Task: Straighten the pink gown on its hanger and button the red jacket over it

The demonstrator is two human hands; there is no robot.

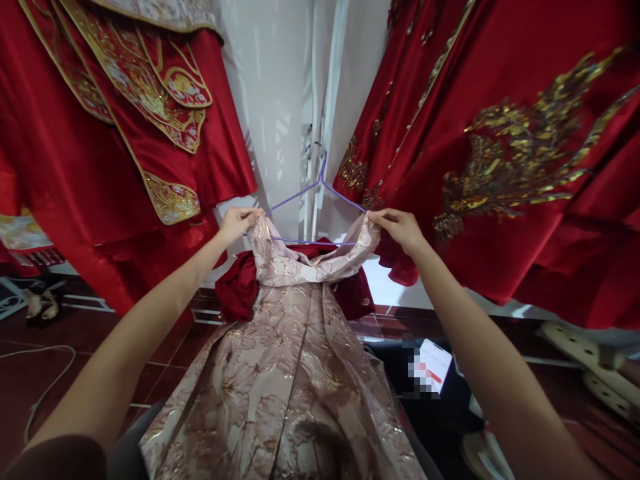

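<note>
A pale pink dress (300, 347) with a metallic gold floral pattern hangs before me, its skirt spreading down toward my lap. Inside its shoulders is a purple wire hanger (295, 195), with its hook at the top by a white upright. My left hand (239, 223) pinches the dress at the left shoulder, thumb and fingers closed on the fabric. At the opposite shoulder my right hand (397, 225) grips the cloth in the same way. Behind the bodice a dark red garment (237, 287) shows on both sides; most of it is hidden.
Red embroidered gowns hang at left (150, 147) and right (480, 167). A lit phone (434, 365) lies on a dark surface at lower right. Dark shoes (44, 305) stand at far left, near a pale cable (53, 383) on the tiled floor. Cream slotted pieces (575, 343) lie far right.
</note>
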